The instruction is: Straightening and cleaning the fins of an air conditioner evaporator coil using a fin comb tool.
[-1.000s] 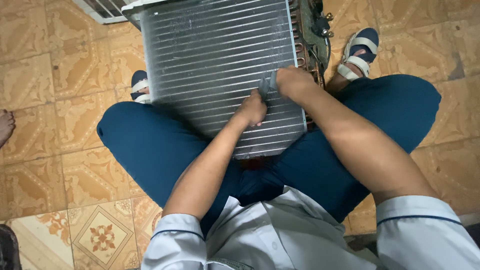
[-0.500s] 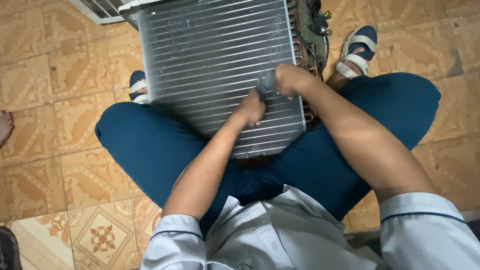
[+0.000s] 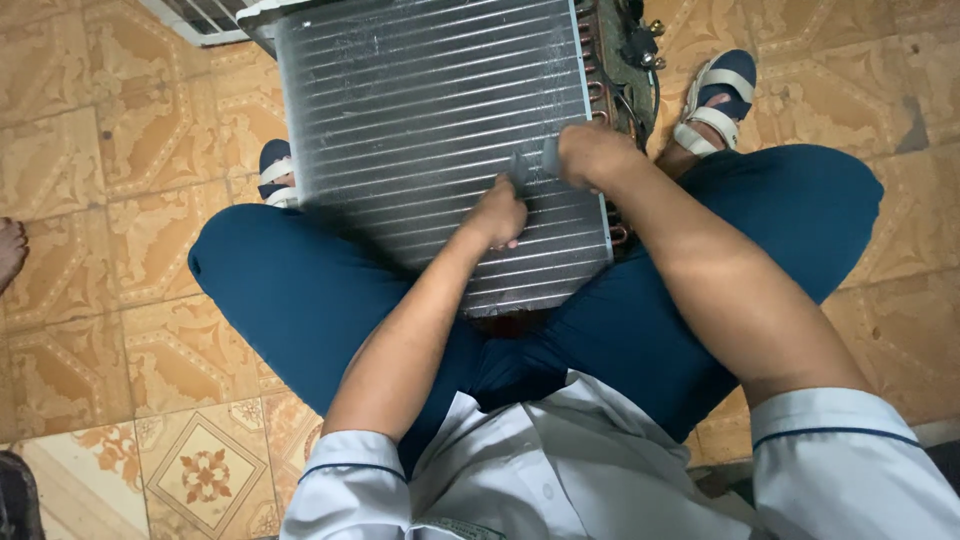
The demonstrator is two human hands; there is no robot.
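Finned coil (image 3: 420,130) leans between the person's knees on the tiled floor (image 3: 120,330). Both hands have slid slightly left: right hand (image 3: 590,155) clamps a small grey comb (image 3: 535,165) (partly hidden), left hand (image 3: 497,215) curled beside it, empty.
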